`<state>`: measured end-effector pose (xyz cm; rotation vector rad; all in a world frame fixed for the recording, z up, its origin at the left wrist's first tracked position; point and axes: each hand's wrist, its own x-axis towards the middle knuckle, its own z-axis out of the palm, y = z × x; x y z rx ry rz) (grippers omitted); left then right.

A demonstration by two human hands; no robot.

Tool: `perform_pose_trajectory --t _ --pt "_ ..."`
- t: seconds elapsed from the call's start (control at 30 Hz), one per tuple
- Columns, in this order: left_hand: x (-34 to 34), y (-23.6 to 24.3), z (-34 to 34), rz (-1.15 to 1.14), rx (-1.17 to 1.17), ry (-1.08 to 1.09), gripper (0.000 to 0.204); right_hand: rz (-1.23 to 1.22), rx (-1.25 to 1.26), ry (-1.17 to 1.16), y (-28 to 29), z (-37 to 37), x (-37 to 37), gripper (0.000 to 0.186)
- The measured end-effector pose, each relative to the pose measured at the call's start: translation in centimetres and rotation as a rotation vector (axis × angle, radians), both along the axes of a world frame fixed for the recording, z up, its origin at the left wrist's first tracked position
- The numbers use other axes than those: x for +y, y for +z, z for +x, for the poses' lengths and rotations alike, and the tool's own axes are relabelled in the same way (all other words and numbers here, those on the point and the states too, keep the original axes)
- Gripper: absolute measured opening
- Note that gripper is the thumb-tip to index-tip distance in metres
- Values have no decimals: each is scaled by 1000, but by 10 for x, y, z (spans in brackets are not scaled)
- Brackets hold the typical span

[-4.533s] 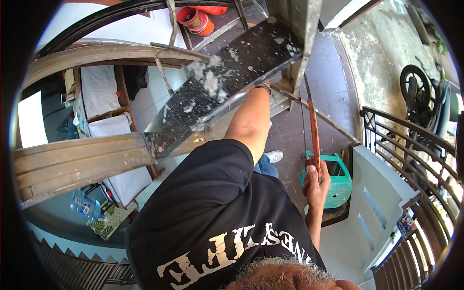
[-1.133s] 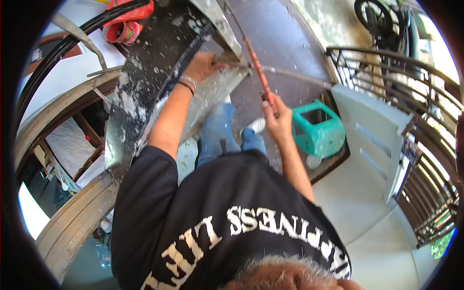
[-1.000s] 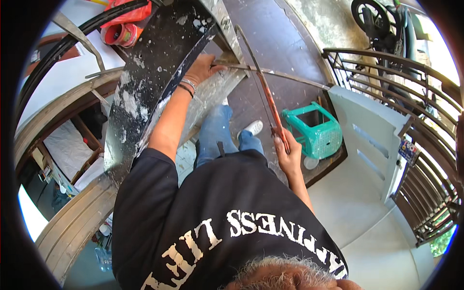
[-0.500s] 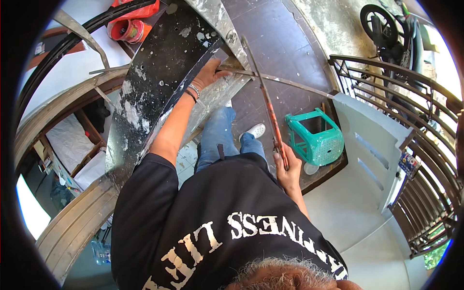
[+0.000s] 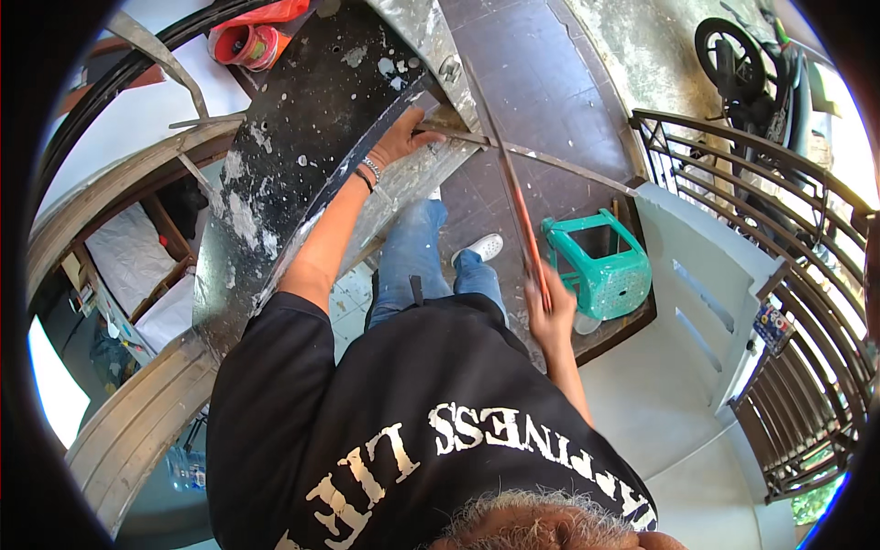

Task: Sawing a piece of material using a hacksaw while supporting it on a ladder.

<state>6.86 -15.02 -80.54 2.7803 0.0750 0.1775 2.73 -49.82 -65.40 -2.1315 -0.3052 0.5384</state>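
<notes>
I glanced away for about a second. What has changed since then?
The right hand has drawn back toward the body, bringing the orange-framed saw with it. Nothing visibly taken up or let go: the right hand still grips the saw, and the left hand is still at the end of the thin strip. The green stool stays put.

We see a black short-sleeved T-shirt with big, cracked white letters, faded blue jeans and a white shoe with small holes. At the left wrist, we notice a silvery bracelet and a dark band.
</notes>
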Motion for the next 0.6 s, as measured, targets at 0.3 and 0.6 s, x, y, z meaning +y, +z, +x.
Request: perform_pose_trajectory --t 0.3,0.6 --pt "-2 -7 7 -34 136 -43 62 103 -12 -85 -51 6 4 29" --pt "-6 5 18 -88 38 -103 60 152 20 -70 -60 83 77 27"
